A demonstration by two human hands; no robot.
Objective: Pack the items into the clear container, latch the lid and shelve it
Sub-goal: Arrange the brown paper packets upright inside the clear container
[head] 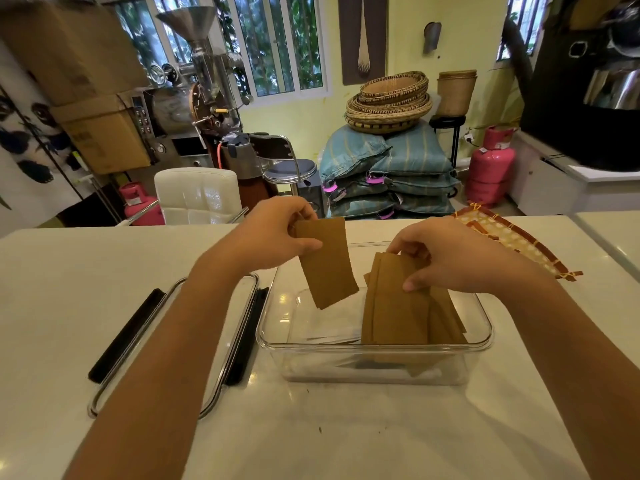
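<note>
The left hand (pixel 277 233) pinches one brown packet (pixel 327 263) above the clear container (pixel 375 348). The right hand (pixel 446 256) grips a packet stack (pixel 394 306) standing inside. The lid (pixel 166 344) lies on the bench's left.

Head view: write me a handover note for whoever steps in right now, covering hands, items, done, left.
Left hand: pinching a single brown packet by its top, lower end dipping into the clear container.
Right hand: holding a stack of brown packets standing upright inside the container.
Lid: off, lying on the white table left of the container, black latches showing.
Done: some packets and a few white ones are in.
Left: drop in the single packet, settle the stack, fit and latch the lid, shelve it.
</note>
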